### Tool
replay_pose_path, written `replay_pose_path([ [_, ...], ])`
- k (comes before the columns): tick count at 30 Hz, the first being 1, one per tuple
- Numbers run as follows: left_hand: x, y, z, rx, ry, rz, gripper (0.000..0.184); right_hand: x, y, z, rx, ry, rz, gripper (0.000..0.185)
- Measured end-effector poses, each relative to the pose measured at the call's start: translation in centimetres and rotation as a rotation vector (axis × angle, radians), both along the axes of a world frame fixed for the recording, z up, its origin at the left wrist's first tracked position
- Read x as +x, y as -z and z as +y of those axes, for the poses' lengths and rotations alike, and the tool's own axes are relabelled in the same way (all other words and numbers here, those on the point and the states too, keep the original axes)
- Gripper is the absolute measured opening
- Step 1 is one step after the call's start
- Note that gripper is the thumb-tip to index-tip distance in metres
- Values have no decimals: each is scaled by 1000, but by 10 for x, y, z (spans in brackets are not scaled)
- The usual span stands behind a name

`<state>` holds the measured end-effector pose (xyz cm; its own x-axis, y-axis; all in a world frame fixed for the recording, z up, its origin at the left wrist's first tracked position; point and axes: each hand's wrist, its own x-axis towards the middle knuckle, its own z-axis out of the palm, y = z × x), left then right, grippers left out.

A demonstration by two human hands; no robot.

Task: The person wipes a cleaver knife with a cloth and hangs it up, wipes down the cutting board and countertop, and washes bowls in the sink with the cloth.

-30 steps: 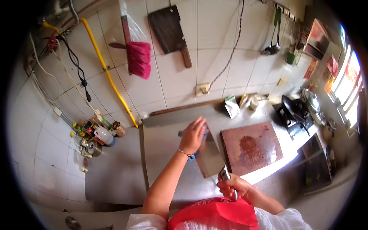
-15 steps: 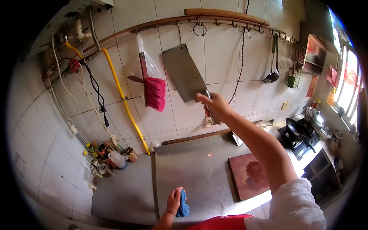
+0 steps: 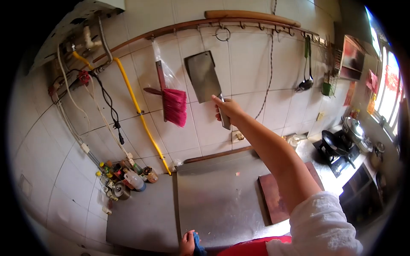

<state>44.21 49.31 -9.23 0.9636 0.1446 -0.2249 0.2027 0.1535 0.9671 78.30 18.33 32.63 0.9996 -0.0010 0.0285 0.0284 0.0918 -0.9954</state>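
Observation:
My right hand (image 3: pixel 227 112) is closed around the handle of a cleaver (image 3: pixel 202 76), raised in front of the tiled wall. Its broad blade points up, tilted a little left, with the top just under the hook rail (image 3: pixel 179 27). Whether the blade touches a hook I cannot tell. Low at the bottom edge, my left hand (image 3: pixel 187 244) grips a blue cloth (image 3: pixel 198 246) above the metal counter (image 3: pixel 218 192). Left of the blade hangs a pink-bristled brush (image 3: pixel 174 106). A reddish-brown cutting board (image 3: pixel 269 198) lies on the counter, partly hidden by my right arm.
Bottles and jars (image 3: pixel 134 179) crowd the counter's left corner. A yellow pipe (image 3: pixel 136 100) runs down the wall. Ladles (image 3: pixel 306 83) hang at right, above a stove with a wok (image 3: pixel 334 143) and a lidded pot (image 3: pixel 353 128). A rolling pin (image 3: pixel 252 17) rests above the rail.
The cleaver has moved nearer the wall and turned more upright, with my right arm stretched further. My left hand and the blue cloth have dropped toward the bottom edge.

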Motion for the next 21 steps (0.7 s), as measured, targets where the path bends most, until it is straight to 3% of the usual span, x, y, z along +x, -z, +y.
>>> replay_pose_path([
  [2,1,17,-5,-3,39,36,32,-1,22,-8,-31,17,30,46],
  [5,10,-26,-54,25,141,86,31,-12,64,-40,-71,39,55,49],
  [10,18,-13,-107,134,320,119,29,-69,183,-125,-37,-7,280,46],
  [12,20,8,-120,219,350,43,29,-100,236,-172,14,19,400,43],
  [18,23,4,-188,341,355,226,30,-139,343,-358,96,259,619,38],
  [20,27,15,-213,762,364,-92,35,-133,360,-413,84,332,635,37],
  [21,29,5,-228,719,373,13,42,-126,366,-437,62,365,634,37],
])
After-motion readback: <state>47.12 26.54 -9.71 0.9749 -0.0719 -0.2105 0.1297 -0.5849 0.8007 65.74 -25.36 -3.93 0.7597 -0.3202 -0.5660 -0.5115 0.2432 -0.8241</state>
